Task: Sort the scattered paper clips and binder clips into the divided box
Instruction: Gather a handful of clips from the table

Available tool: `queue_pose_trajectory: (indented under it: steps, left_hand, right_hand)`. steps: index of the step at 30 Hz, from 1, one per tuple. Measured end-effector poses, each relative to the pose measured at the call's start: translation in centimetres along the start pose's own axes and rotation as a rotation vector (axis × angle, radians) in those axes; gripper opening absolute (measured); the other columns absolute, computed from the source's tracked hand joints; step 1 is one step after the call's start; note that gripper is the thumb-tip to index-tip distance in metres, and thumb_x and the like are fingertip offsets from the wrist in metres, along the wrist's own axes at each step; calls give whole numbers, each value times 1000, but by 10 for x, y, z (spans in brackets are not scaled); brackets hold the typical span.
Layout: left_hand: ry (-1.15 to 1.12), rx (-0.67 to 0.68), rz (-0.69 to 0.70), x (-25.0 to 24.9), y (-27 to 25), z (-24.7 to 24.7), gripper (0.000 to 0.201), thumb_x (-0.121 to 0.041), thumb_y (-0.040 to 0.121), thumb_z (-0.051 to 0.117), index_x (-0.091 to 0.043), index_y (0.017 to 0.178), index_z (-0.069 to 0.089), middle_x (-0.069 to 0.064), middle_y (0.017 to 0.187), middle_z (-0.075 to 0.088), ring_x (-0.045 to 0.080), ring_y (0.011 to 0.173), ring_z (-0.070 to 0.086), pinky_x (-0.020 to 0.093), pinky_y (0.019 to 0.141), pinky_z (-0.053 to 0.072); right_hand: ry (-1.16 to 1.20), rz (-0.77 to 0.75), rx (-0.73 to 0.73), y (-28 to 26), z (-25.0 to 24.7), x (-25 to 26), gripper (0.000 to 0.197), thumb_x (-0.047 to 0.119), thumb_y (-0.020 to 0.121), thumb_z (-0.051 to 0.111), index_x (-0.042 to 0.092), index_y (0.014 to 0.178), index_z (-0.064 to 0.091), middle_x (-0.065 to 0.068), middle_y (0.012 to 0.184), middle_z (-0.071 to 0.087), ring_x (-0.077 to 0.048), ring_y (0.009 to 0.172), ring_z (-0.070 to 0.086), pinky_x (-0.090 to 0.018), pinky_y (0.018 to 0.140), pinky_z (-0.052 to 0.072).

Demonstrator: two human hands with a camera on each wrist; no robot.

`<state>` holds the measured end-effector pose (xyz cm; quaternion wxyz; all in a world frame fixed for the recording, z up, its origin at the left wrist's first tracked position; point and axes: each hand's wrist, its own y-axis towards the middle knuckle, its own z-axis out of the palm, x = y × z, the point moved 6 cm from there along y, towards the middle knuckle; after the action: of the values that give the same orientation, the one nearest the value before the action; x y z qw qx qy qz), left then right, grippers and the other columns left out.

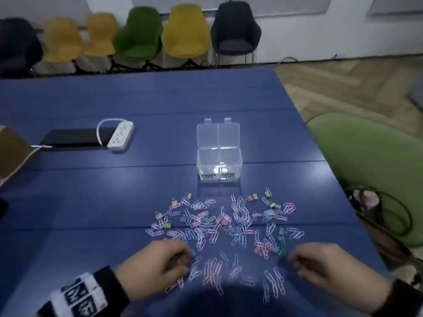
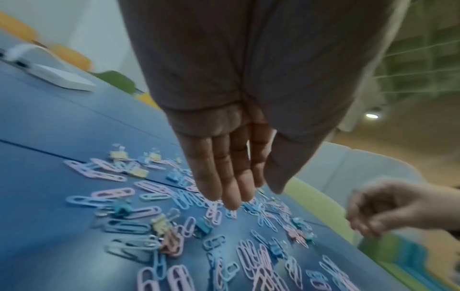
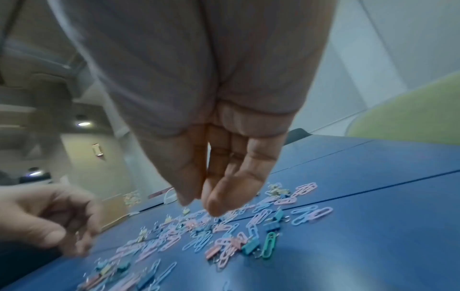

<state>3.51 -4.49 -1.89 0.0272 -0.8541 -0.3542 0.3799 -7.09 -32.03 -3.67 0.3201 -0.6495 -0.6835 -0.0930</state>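
Pink and blue paper clips (image 1: 219, 225) lie scattered on the blue table (image 1: 114, 202), mixed with small coloured binder clips (image 1: 255, 197). Behind them stands a clear divided box (image 1: 219, 161), its lid open and its two labelled compartments showing nothing inside. My left hand (image 1: 183, 259) hovers over the near left of the pile, fingers hanging fairly straight (image 2: 231, 196), holding nothing I can see. My right hand (image 1: 295, 264) hovers at the near right, fingertips pointing down close together (image 3: 204, 200) with nothing between them, above a teal binder clip (image 3: 250, 247).
A white power strip (image 1: 120, 136) and a flat black device (image 1: 73, 138) lie at the far left, with a cardboard box (image 1: 11, 152) at the left edge. A green chair (image 1: 366, 168) stands past the table's right edge. Several chairs line the back wall.
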Motion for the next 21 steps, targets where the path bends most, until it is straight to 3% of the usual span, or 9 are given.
queue_pose_trajectory:
  steps: [2, 4, 7, 10, 13, 15, 17, 21]
  left_hand:
    - [102, 19, 44, 2, 16, 15, 21, -28, 87, 59, -28, 108, 62, -16, 101, 62, -6, 88, 53, 9, 84, 44]
    - [209, 41, 119, -4, 28, 28, 29, -33, 88, 59, -28, 116, 59, -15, 111, 57, -5, 97, 49, 6, 88, 37]
    - [317, 74, 196, -5, 39, 46, 37, -41, 86, 59, -28, 120, 54, -12, 116, 52, 4, 109, 49, 18, 98, 38]
    - [434, 84, 243, -4, 46, 57, 41, -46, 82, 60, -27, 117, 52, -9, 114, 50, 10, 109, 50, 28, 97, 41]
    - [530, 129, 290, -5, 51, 68, 39, -38, 82, 64, -26, 118, 52, -7, 117, 47, 13, 112, 47, 29, 99, 39]
    - [569, 160, 341, -9, 53, 75, 39, -27, 83, 65, -26, 120, 54, -6, 120, 47, 14, 115, 45, 29, 99, 38]
    - [598, 179, 378, -14, 55, 81, 37, -18, 84, 61, -25, 121, 56, -5, 121, 48, 16, 115, 46, 32, 98, 40]
    - [607, 195, 397, -19, 58, 90, 29, -15, 86, 60, -23, 114, 61, -4, 116, 51, 18, 108, 53, 35, 91, 45]
  right_hand:
    - [-54, -29, 8, 14, 10, 7, 20, 25, 75, 58, 36, 92, 55, 14, 83, 63, 1, 75, 58, -7, 70, 42]
    - [-133, -93, -5, 25, 21, 19, 15, 26, 79, 52, 30, 92, 59, 18, 81, 56, 0, 79, 54, -5, 73, 36]
    - [-286, -85, 40, 27, 40, 36, 21, 41, 87, 54, 28, 104, 54, 21, 89, 39, -6, 99, 53, -9, 78, 32]
    - [-435, 62, 23, 22, 45, 38, 49, 66, 78, 52, 30, 111, 44, 12, 104, 48, -15, 106, 56, -27, 86, 41]
    - [-480, 189, 36, 16, 53, 29, 59, 73, 70, 56, 29, 105, 38, 5, 111, 52, -20, 106, 58, -30, 85, 44]
    - [-488, 240, 51, 15, 60, 23, 59, 68, 70, 61, 27, 105, 39, 3, 109, 51, -20, 106, 57, -29, 84, 44]
    - [-459, 245, 17, 18, 65, 20, 49, 59, 73, 67, 27, 95, 36, 3, 102, 48, -20, 102, 56, -28, 80, 43]
    - [-399, 219, -61, 27, 68, 19, 32, 30, 79, 69, 27, 80, 38, 7, 82, 47, -19, 83, 52, -31, 74, 47]
